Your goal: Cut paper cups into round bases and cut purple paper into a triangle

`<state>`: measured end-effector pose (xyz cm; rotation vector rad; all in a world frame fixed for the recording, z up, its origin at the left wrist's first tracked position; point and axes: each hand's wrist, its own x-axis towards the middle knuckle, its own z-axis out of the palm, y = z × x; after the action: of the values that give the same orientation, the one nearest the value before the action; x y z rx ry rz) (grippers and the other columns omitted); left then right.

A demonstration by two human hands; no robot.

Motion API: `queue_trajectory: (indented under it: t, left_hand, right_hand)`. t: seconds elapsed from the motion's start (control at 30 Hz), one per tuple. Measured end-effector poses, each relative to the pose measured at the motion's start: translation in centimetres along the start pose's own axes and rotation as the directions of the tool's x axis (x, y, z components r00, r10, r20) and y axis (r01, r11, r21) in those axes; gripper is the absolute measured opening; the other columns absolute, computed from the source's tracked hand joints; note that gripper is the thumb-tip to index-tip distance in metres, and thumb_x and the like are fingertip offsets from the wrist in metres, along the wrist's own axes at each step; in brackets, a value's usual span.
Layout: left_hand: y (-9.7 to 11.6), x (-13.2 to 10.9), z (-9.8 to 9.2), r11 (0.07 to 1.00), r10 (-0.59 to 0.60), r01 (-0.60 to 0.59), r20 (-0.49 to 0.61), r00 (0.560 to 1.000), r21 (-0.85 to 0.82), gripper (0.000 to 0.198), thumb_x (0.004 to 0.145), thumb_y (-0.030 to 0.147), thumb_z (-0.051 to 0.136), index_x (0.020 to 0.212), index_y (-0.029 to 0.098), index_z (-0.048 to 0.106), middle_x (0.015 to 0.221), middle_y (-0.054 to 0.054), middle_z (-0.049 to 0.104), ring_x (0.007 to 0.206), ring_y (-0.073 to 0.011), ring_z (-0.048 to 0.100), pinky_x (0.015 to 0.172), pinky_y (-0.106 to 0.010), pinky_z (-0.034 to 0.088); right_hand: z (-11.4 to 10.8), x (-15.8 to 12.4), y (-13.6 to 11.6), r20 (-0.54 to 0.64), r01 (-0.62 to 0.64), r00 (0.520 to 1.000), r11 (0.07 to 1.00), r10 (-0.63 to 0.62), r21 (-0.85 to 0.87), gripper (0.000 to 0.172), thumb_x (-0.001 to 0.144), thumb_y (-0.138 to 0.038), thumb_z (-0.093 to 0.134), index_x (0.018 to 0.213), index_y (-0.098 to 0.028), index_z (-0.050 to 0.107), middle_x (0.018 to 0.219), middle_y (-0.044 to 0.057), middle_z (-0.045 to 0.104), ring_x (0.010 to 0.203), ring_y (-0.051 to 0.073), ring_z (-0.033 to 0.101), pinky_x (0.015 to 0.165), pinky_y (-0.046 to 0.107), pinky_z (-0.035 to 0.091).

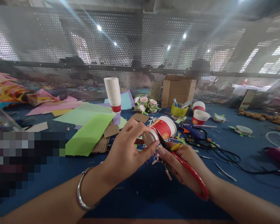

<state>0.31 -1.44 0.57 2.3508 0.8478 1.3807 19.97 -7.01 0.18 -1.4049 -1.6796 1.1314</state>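
Tilted on its side, a red and white paper cup [166, 128] is gripped near its base by the fingers and thumb of my left hand [128, 146]. A silver bangle circles that wrist. My right hand [180, 158] is closed around red-handled scissors [189, 169] that have a yellow part near the pivot. Their dark blades lie against the cup's side close to its base; whether they have cut into it I cannot tell. Paper scraps [155, 157] lie on the blue table below both hands.
Green paper sheets [88, 133] and a tall stack of paper cups [113, 93] stand left. Behind are small paper crafts [146, 104], a cardboard box [177, 90] and a yellow holder [179, 110]. Rightward lie a blue glue gun [192, 130], its black cord [226, 155] and more cups [200, 117].
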Motion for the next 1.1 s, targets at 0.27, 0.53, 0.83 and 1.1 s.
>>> queue_trajectory:
  t: [0.27,0.53,0.83,1.1]
  left_hand:
    - [-0.1,0.1,0.3,1.000,0.009,-0.009,-0.022,1.000,0.005,0.020,0.088,0.028,0.072,0.102,0.018,0.064,0.097,-0.005,0.054,0.087,-0.0162,0.060,0.067,-0.026,0.062]
    - [-1.1,-0.3,1.0,0.974,-0.130,0.127,-0.001,0.992,-0.187,0.023,0.082,0.027,0.076,0.100,0.022,0.062,0.100,-0.006,0.063,0.093,-0.0210,0.061,0.077,-0.035,0.059]
    - [-0.9,1.0,0.7,0.629,-0.495,0.465,0.140,0.858,-0.623,0.026,0.086,0.029,0.073,0.108,0.022,0.060,0.099,-0.002,0.062,0.082,-0.0147,0.064,0.068,-0.027,0.059]
    - [-0.3,1.9,-0.5,0.209,-0.514,0.537,0.375,0.771,-0.817,0.031,0.084,0.020,0.073,0.111,0.020,0.059,0.093,0.000,0.069,0.080,-0.0122,0.068,0.071,-0.024,0.061]
  right_hand:
    - [0.3,0.4,1.1,-0.079,0.050,0.996,0.999,-0.050,0.000,0.067,0.090,-0.072,0.057,0.047,-0.023,0.042,0.034,-0.005,0.039,0.031,0.007,0.034,0.034,0.023,0.024]
    - [0.4,0.9,1.2,-0.090,0.066,0.994,0.998,-0.067,-0.009,0.065,0.087,-0.070,0.062,0.046,-0.023,0.043,0.036,-0.005,0.040,0.031,0.008,0.036,0.033,0.024,0.024]
    - [-0.6,1.2,0.6,-0.190,0.033,0.981,0.998,-0.024,0.045,0.066,0.083,-0.071,0.066,0.045,-0.024,0.042,0.036,-0.004,0.041,0.030,0.009,0.039,0.031,0.022,0.029]
    - [-1.3,0.9,0.3,-0.268,0.064,0.960,0.996,-0.079,-0.067,0.046,0.083,-0.060,0.073,0.067,-0.024,0.050,0.040,-0.007,0.049,0.031,0.010,0.044,0.033,0.021,0.034]
